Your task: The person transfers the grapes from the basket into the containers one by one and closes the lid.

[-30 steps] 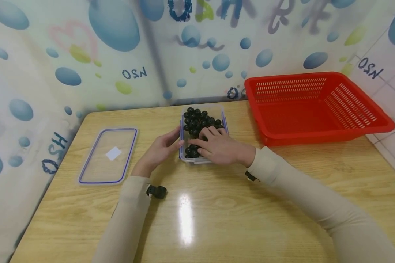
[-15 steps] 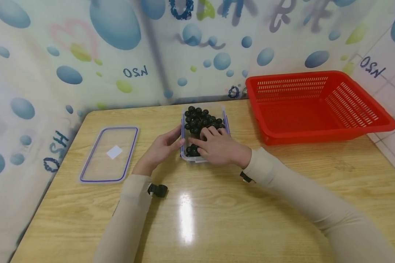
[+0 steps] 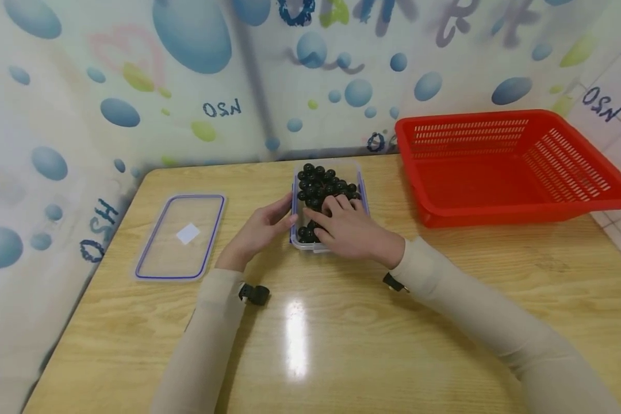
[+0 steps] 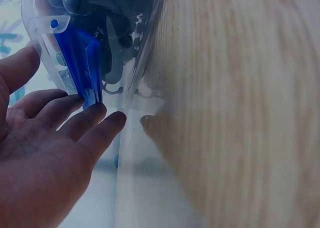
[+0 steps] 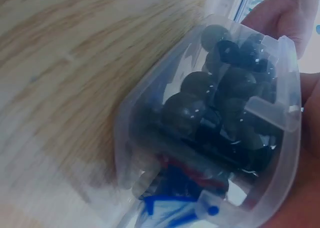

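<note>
A clear plastic food container [image 3: 306,246] with blue side clips holds bunches of dark grapes [image 3: 313,181]. My left hand [image 3: 259,233] steadies its left side, thumb near the rim. In the left wrist view, straight fingers of my left hand [image 4: 55,138] reach to the blue clip [image 4: 82,63]. My right hand [image 3: 352,233] is over the container's front right part, its bent fingers gripping among the grapes, fingertips partly hidden. Through the container wall [image 5: 125,138] in the right wrist view, round grapes [image 5: 185,110] show pressed together.
The container's lid [image 3: 178,253], clear with a blue seal and a white square label [image 3: 188,233], lies flat on the left of the wooden table [image 3: 352,345]. A red slotted basket [image 3: 476,178] stands at the back right. A patterned wall covering [image 3: 186,132] backs the table.
The head view has shifted slightly, so everything appears a little further right and up. Both hands keep nearly the same places on the container and grapes.
</note>
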### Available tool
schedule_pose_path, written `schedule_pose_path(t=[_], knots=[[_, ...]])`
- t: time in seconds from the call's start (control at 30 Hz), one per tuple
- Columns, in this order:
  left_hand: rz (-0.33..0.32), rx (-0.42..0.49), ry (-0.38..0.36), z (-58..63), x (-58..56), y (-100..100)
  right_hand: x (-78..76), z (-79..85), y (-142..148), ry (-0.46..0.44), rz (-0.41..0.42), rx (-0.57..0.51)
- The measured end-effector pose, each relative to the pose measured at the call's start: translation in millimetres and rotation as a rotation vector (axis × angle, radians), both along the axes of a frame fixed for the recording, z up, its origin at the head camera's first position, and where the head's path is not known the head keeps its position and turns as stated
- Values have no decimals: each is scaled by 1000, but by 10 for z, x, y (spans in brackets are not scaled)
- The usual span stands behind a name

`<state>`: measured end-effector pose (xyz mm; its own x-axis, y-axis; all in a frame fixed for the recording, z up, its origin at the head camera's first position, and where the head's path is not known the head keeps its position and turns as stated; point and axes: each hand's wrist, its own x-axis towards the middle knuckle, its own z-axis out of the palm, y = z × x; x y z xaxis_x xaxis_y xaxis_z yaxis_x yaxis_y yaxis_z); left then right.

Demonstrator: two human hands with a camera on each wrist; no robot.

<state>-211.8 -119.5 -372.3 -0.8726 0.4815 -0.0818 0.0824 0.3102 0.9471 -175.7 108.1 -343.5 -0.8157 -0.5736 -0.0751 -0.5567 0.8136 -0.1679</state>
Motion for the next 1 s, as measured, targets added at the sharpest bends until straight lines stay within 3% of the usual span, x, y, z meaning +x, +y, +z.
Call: schedule_pose_path(t=[0.37, 0.73, 0.87, 1.0], knots=[[-3, -23, 19, 20, -3, 0, 30, -6, 16, -10, 20, -12], [4, -59, 61, 18, -9, 24, 45, -13, 93, 61, -9, -150], [83, -84, 114, 76, 10, -133, 43, 37, 10, 138, -41, -281], [251, -133, 169, 230, 32, -503, 76, 167, -251, 49, -68, -557]])
